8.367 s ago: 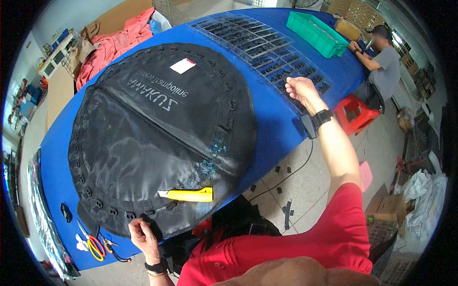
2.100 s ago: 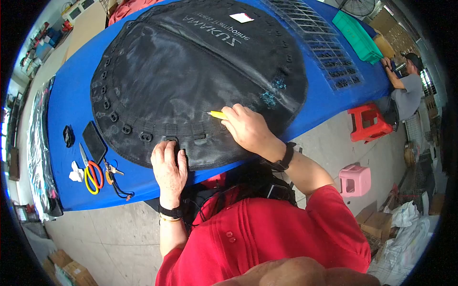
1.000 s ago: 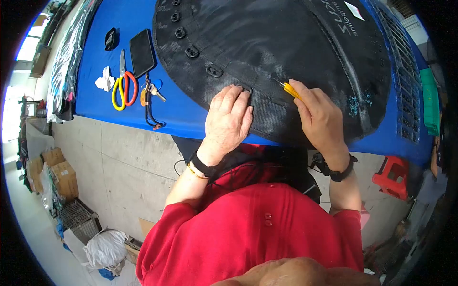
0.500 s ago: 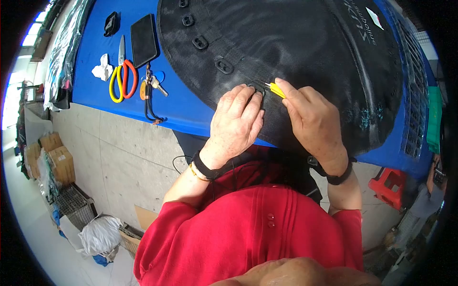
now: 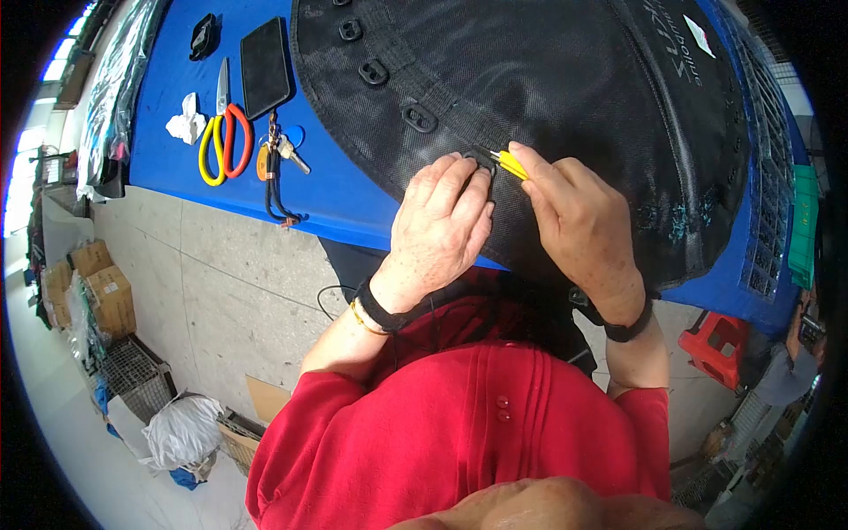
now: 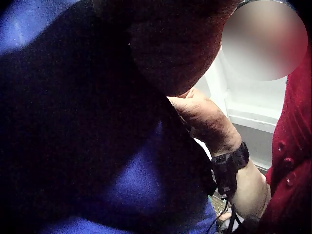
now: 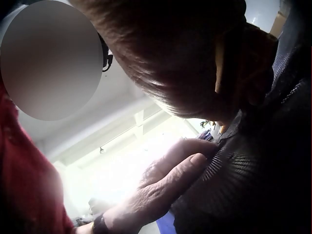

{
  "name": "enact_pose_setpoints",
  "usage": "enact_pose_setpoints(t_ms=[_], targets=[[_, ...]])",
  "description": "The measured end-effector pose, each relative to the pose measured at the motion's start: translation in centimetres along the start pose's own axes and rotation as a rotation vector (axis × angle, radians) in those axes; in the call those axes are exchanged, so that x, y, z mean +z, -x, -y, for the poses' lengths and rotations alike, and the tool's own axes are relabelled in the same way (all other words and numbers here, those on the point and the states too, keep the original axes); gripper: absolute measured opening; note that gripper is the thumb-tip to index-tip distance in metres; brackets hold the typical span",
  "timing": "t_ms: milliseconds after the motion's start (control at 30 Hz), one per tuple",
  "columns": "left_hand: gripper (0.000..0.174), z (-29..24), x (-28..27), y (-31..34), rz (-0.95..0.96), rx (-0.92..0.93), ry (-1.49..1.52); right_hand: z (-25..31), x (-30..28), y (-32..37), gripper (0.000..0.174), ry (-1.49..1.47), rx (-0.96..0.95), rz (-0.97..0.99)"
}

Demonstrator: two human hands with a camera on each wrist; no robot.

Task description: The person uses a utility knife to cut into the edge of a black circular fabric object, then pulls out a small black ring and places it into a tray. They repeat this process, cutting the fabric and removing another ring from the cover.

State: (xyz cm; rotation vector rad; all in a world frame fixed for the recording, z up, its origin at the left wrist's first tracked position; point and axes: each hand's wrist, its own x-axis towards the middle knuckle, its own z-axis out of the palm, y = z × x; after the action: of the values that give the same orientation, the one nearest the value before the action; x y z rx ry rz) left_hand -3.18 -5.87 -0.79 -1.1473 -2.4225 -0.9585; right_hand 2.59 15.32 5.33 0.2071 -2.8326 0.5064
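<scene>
A round black mesh trampoline mat [image 5: 565,79] with lettering lies on the blue-covered table, black oval plastic buckles [image 5: 420,117] along its webbing. My left hand [image 5: 442,221] is at the near edge, bent fingertips holding one of these buckles [image 5: 480,159], mostly covered by the fingers. From the right, my right hand [image 5: 583,221] grips a yellow utility knife [image 5: 512,165], its handle largely hidden in the palm. The short blade points left, right at that buckle and webbing. In the right wrist view, the mat creases around the left hand [image 7: 165,185]; the left wrist view is mostly dark.
Left of the mat lie scissors [image 5: 225,141] with red and yellow handles, a black phone [image 5: 265,69], keys [image 5: 287,155], crumpled white paper [image 5: 186,119] and a small black item [image 5: 204,37]. A compartment tray [image 5: 767,238] and green bin [image 5: 804,221] stand right.
The utility knife lay on the mat at first; my right hand has since taken it and brought its blade leftward to the buckle. My left hand has moved onto that buckle. The head view has turned left.
</scene>
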Motion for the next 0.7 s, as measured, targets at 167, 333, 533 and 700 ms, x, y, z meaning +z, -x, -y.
enact_pose_setpoints(t_ms=[167, 333, 533, 700], targets=[[0.045, -0.1, 0.0, 0.0, 0.001, -0.001, -0.009, 0.1, 0.1, 0.0, 0.042, 0.011, 0.003, -0.004], [0.045, -0.1, -0.1, 0.0, 0.002, 0.001, -0.007, 0.6, -0.4, 0.0, 0.041, 0.009, 0.021, 0.024], [0.044, 0.0, -0.1, 0.0, 0.008, 0.003, -0.003, 0.8, -0.6, 0.1, 0.043, 0.026, 0.044, 0.044], [0.044, 0.0, 0.0, -0.1, 0.004, 0.007, -0.003, 1.1, -1.2, 0.6, 0.044, 0.071, 0.069, 0.068]])
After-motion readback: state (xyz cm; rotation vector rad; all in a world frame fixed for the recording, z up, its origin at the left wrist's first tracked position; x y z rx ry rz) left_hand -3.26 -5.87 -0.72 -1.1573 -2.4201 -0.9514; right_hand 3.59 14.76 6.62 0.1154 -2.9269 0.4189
